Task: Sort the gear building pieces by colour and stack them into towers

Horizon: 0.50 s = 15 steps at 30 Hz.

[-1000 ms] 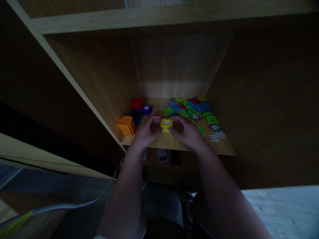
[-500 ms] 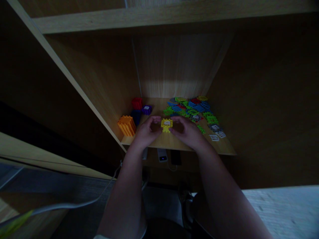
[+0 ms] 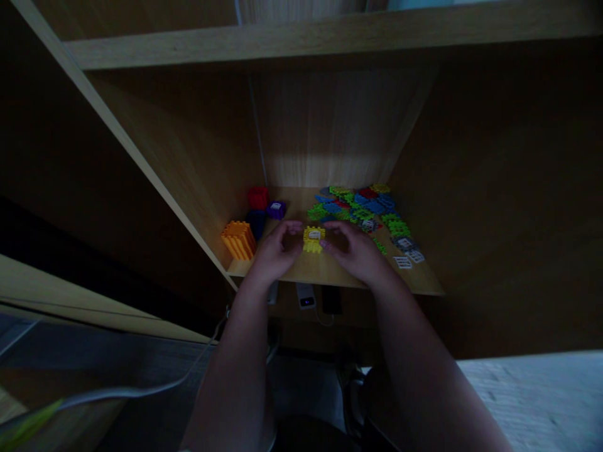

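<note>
A small yellow interlocking building block (image 3: 313,245), with toothed edges and a white window-like insert, is between my two hands above the front of the shelf. My left hand (image 3: 279,249) curls at its left side, thumb and fingertips at the edge. From the right, my right hand (image 3: 351,248) has its thumb against the block and its fingers bent near the top corner. Whether the block's underside touches the shelf cannot be told. Behind my right hand lies a loose pile of green, blue, red and yellow toothed pieces (image 3: 372,202).
On the left of the wooden shelf (image 3: 325,271) stand an orange block (image 3: 239,240), a red block (image 3: 257,198), a dark blue block (image 3: 256,223) and a purple block (image 3: 276,209). White window pieces (image 3: 402,262) lie front right. Below is a white device (image 3: 306,295) with a cable.
The view has shifted slightly. My left thumb has drawn back a little from the yellow block's edge, and the block's front shows slightly differently. The other blocks have stayed in place.
</note>
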Each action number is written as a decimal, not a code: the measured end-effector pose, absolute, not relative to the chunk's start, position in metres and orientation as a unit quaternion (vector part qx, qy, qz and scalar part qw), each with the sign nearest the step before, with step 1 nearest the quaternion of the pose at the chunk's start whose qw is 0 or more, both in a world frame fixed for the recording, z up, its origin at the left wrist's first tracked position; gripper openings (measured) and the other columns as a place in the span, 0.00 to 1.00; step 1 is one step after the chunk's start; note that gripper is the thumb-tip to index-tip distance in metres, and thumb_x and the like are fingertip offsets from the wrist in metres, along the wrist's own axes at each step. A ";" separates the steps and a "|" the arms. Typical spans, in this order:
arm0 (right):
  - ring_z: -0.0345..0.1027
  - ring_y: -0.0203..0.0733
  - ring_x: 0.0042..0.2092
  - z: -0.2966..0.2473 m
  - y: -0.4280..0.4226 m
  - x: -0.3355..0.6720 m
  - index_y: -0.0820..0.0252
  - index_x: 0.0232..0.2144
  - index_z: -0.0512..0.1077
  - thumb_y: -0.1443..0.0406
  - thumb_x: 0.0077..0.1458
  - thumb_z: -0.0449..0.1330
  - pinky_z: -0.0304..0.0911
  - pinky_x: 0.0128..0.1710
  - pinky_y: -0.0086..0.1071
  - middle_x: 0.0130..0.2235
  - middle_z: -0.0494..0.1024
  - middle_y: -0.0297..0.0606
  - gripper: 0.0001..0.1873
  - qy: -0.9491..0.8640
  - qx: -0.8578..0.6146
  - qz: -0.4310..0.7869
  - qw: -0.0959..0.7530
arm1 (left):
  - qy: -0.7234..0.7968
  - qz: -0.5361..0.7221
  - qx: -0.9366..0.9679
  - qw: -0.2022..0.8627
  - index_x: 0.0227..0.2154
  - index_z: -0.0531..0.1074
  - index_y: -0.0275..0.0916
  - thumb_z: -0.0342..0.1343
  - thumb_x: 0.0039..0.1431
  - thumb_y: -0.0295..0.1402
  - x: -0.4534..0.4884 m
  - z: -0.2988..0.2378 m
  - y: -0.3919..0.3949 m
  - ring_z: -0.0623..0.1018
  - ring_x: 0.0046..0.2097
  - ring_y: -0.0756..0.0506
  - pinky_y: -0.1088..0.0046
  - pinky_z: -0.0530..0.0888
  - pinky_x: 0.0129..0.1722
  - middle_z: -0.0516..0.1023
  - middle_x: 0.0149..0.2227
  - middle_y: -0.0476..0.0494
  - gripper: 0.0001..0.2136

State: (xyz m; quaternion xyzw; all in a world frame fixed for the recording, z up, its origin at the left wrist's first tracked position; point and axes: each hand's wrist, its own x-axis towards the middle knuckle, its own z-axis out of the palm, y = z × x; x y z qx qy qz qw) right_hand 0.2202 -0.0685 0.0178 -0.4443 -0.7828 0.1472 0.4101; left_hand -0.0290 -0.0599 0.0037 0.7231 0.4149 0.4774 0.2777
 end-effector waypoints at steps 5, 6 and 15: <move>0.77 0.57 0.60 0.019 -0.066 0.225 0.49 0.56 0.77 0.52 0.72 0.61 0.71 0.64 0.56 0.57 0.84 0.44 0.16 -0.771 -0.468 0.093 0.420 | 0.430 0.484 0.719 0.253 0.57 0.75 0.45 0.62 0.64 0.30 -0.029 0.000 -0.059 0.82 0.57 0.40 0.57 0.79 0.61 0.83 0.57 0.41 0.19; 0.77 0.59 0.60 0.019 -0.063 0.228 0.50 0.56 0.77 0.52 0.72 0.61 0.70 0.64 0.57 0.56 0.84 0.45 0.16 -0.769 -0.478 0.075 0.417 | 0.434 0.486 0.718 0.244 0.57 0.75 0.45 0.61 0.64 0.29 -0.028 0.000 -0.059 0.82 0.57 0.40 0.57 0.79 0.61 0.83 0.56 0.41 0.18; 0.65 0.68 0.70 0.036 0.029 0.260 0.64 0.57 0.80 0.63 0.68 0.56 0.58 0.72 0.64 0.65 0.78 0.59 0.21 -0.764 -0.568 -0.046 0.302 | 0.450 0.499 0.701 0.238 0.53 0.75 0.44 0.59 0.66 0.27 -0.020 0.006 -0.059 0.82 0.55 0.41 0.56 0.78 0.60 0.83 0.53 0.41 0.14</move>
